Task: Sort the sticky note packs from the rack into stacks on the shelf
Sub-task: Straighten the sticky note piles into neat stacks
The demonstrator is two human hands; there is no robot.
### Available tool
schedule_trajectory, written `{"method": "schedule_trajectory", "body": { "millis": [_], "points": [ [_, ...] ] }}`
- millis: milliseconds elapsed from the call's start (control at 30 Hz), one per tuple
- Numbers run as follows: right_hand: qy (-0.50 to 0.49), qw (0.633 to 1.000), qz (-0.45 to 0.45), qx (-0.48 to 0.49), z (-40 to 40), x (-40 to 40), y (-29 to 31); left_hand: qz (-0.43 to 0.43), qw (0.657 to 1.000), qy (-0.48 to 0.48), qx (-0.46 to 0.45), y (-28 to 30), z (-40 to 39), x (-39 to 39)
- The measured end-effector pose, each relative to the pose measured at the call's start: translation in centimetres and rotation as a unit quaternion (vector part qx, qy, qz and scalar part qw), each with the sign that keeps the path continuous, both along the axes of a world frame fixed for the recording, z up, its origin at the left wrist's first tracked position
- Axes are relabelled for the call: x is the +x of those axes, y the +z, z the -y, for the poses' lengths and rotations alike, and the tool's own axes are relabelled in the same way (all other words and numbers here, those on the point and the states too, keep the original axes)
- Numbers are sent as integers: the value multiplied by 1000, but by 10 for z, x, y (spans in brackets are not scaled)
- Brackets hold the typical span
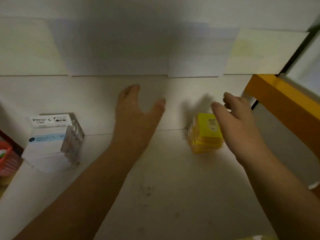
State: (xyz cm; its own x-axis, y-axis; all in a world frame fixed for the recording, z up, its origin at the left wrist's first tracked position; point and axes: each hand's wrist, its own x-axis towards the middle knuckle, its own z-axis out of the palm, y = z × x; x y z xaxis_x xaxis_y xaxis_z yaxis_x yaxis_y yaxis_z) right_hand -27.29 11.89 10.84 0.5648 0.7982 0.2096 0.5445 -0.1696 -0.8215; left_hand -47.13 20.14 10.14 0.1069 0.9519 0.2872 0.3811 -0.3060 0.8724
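Two stacks on shelf (164,179): white stack (50,144), yellow stack (206,134); left hand (136,116), right hand (237,122) spread, empty.

- A white back wall (121,49) fills the upper half of the view, faced with pale sheets or panels whose lower edges form a stepped line from 9 o'clock across to 3 o'clock.
- A broad grey shadow lies over the wall towards 12 o'clock; the patches at 10 and 2 o'clock are brighter.
- A white surface (164,196) runs from the centre down to 6 o'clock, faintly smudged.
- An orange-yellow beam (280,104) slants at 3 o'clock, a black frame strip (297,47) rising above it towards 2 o'clock.
- The light is dim and the picture blurred.
- A red mesh basket (7,160) sits at 8 o'clock.
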Motion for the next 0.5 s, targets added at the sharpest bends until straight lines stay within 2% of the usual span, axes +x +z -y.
{"method": "schedule_trajectory", "body": {
  "millis": [100,167,233,300,367,500],
  "points": [
    [-89,987,-137,2,1,32,-20,14,985,-66,-157,-17,12,57],
    [-112,974,-194,-18,0,42,-37,33,951,-101,-289,-33,12,86],
    [-93,963,-239,-83,0,48,-49,60,910,-151,-382,-49,9,106],
    [-38,941,-302,-150,0,50,-52,82,887,-188,-414,-61,9,120],
    [9,924,-339,-178,-2,51,-53,110,880,-202,-415,-68,11,134],
    [55,934,-309,-172,-6,53,-57,133,861,-202,-448,-66,10,146]
  ]
}}
